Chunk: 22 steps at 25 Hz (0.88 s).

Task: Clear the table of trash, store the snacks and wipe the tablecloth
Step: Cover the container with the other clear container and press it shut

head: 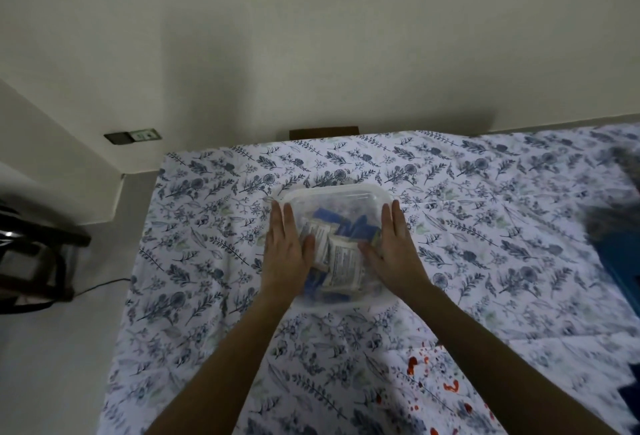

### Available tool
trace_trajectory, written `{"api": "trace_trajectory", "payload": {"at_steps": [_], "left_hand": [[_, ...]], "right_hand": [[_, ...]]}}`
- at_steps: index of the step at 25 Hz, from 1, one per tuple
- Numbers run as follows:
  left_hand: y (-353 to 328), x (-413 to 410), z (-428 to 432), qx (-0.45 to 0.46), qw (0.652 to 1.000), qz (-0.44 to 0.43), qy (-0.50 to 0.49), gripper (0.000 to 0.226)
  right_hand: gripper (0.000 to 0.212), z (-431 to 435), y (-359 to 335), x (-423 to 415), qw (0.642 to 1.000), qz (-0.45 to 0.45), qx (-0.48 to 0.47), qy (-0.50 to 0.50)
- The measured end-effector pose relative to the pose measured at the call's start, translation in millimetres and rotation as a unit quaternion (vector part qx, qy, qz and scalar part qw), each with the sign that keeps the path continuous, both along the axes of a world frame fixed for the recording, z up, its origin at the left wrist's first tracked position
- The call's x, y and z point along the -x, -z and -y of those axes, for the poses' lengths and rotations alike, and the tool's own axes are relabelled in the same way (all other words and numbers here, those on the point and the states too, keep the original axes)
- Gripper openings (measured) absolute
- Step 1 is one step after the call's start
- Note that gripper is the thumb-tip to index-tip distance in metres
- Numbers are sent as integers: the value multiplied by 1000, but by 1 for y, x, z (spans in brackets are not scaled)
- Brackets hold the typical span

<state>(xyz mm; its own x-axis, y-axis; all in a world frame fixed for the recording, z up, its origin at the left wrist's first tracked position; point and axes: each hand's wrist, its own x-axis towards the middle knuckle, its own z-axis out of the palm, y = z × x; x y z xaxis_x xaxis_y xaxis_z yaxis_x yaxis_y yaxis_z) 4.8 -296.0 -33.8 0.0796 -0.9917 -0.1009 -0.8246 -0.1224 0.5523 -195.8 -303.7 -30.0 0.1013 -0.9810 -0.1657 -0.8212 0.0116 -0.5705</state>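
Left hand [289, 254] lies flat, fingers straight and together, palm down on the left half of the lid of the clear plastic container [332, 244]. It grips nothing, only presses. Right hand [394, 254] mirrors it on the right half: open, flat, no hold on anything. Thumbs point inward toward each other over the middle of the lid.

Container sits on the tablecloth [207, 261], roughly mid-table, nearer the far edge than the near one and well apart from both side edges. Judged step: pressing the lid shut to store the snacks.

Risks, as I judge them:
- Lid may seat unevenly. Both palms bear on the sides, so the near and far rims could stay unlatched; whether any rim has clicked home cannot be told.
- Contents look piled high. Packets [341, 258] pressed against the lid could keep it from closing or get crushed.
- Cloth is loose and creased. Hard downward or forward pressure could slide the container and ruck the fabric.
- Red stains [450, 388] spot the cloth near the near edge, just beside the right forearm; a lowered arm could smear them before wiping.

Container's look: translucent, squarish, rounded corners, pale rim. Through the lid show white sachets with fine print and several blue wrappers, jumbled. Lid is cloudy; count of packets not readable.
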Motion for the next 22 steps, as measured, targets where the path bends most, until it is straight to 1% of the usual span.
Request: {"api": "trace_trajectory", "payload": {"at_steps": [3, 6, 10, 12, 18, 20, 22], "left_hand": [[7, 0, 6, 22, 999, 33, 4, 72], [12, 1, 5, 17, 999, 31, -5, 72], [19, 4, 8, 26, 998, 55, -11, 72], [19, 5, 12, 12, 997, 78, -22, 72], [9, 3, 17, -34, 993, 116, -6, 72], [8, 0, 7, -18, 990, 141, 3, 72], [10, 1, -20, 8, 990, 136, 47, 73]], "right_hand": [[80, 3, 10, -5, 997, -74, 20, 6], [79, -1, 18, -5, 994, -104, 33, 5], [80, 2, 20, -8, 992, -117, 54, 6], [81, 4, 22, -9, 991, -118, 54, 10], [85, 10, 12, -11, 989, -148, 17, 5], [90, -5, 9, -7, 990, -138, 12, 6], [88, -42, 10, -3, 992, -126, 21, 3]]}}
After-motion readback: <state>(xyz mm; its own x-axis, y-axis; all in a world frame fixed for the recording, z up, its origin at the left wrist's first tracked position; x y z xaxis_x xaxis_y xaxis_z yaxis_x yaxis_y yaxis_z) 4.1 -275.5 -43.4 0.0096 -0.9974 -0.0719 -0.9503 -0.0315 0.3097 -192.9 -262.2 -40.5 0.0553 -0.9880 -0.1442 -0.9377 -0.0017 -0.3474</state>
